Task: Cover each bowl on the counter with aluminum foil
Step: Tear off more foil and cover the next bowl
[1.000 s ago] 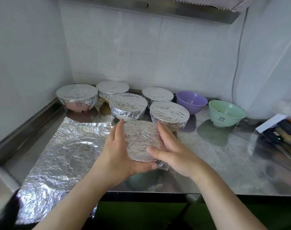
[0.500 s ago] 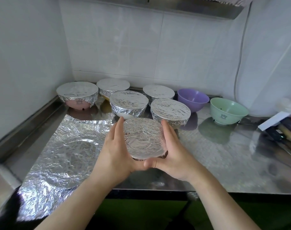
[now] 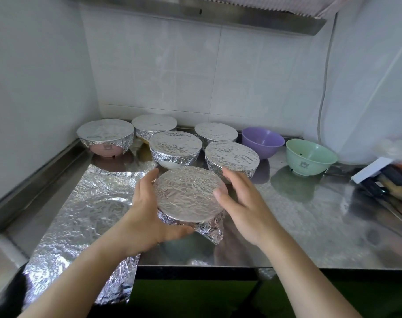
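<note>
White-tiled kitchen corner, stainless steel table [image 3: 310, 226], metal hood edge along the top. Near the front edge sits a foil-covered bowl [image 3: 188, 195]: foil top flat and crinkled, a loose foil flap hanging at its front right side.

Left hand [image 3: 147, 212] grips the bowl's left side, fingers curled round the far rim, thumb tucked under the front edge. Right hand [image 3: 239, 203] is at the bowl's right side, fingers loosely spread and relaxed; thumb tip looks to touch the foil edge, the rest seem just off it, cannot tell for sure.

Behind it, five more wrapped bowls: pink one [image 3: 106, 140] far left by the wall, three more at [image 3: 154, 125], [image 3: 176, 148], [image 3: 216, 133], one [image 3: 232, 158] just behind the right hand. Uncovered: purple bowl [image 3: 263, 141] and green bowl [image 3: 310, 157], right of the wrapped group.

Loose foil sheet [image 3: 80, 214] lies flat on the table's left part, hanging over the front edge. Blurred clutter at far right, cannot identify.
</note>
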Demonstrator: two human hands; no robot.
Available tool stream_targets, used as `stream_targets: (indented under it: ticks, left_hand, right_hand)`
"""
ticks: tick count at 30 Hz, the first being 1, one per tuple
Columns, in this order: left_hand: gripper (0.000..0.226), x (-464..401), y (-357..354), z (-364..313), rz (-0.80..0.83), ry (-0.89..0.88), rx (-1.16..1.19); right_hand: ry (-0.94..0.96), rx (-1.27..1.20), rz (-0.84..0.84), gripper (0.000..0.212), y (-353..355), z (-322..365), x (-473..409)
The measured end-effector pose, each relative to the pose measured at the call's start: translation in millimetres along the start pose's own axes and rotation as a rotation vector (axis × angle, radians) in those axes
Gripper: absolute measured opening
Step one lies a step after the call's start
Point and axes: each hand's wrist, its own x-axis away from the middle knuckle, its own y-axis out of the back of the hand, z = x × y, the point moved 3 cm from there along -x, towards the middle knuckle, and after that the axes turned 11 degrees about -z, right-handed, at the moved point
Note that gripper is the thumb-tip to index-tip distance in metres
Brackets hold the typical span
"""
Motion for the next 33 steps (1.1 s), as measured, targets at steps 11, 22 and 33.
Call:
stream_targets:
  ticks: [11, 22, 33]
  left_hand:
    - [0.161, 6.0, -22.2, -7.8, -0.148, -0.033, -0.049]
    - [0.152, -5.5, -3.0, -6.4, 0.13, -0.067, -0.079]
    - [0.154, -3.1, -6.3, -8.2, 0.039, -0.117, -0.122]
  right_hand:
    - [-0.098, -0.17, 0.263, 0.122, -21.2, -6.0, -1.9]
    - [-0.056, -0.211, 0.367, 0.133, -11.3, -22.2, 2.1]
    - [0.004, -0.018, 0.253, 0.138, -14.0, -11.9, 4.3]
